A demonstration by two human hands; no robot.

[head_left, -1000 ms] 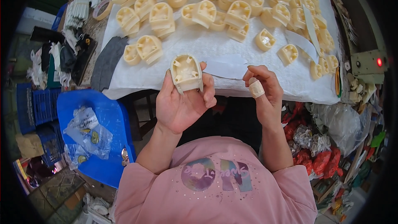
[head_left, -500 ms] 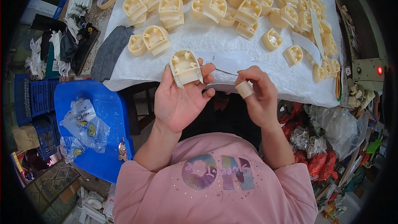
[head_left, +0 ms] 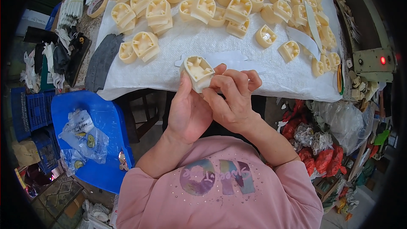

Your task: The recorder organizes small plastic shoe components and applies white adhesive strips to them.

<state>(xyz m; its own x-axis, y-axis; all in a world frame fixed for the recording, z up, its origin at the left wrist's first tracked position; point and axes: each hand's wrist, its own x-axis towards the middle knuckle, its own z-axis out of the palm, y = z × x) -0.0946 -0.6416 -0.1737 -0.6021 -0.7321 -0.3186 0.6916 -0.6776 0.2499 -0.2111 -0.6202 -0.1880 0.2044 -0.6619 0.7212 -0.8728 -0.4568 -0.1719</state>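
My left hand point(head_left: 186, 112) holds a cream, arch-shaped plastic part point(head_left: 197, 68) just in front of the table edge. The part is hollow, with small posts inside its wall, and its open side is tilted up. My right hand point(head_left: 233, 99) is closed against the part's lower right side, its fingers bent and pressed to the edge. The right thumb and whatever may lie under those fingertips are partly hidden. Beyond the hands, white flat sheets point(head_left: 231, 61) lie on the table's white woven cover point(head_left: 169, 70).
Many similar cream parts point(head_left: 239, 8) crowd the table's far and right sides. Pale strips point(head_left: 313, 25) lie among them. A dark grey piece point(head_left: 104, 61) covers the left corner. Left stands a blue chair point(head_left: 112, 165) with plastic bags; right, a machine box point(head_left: 373, 65) with a red light.
My right hand has moved left from beside the part and now presses on it. The part has turned and tilted in my left hand. The whole view has shifted slightly.
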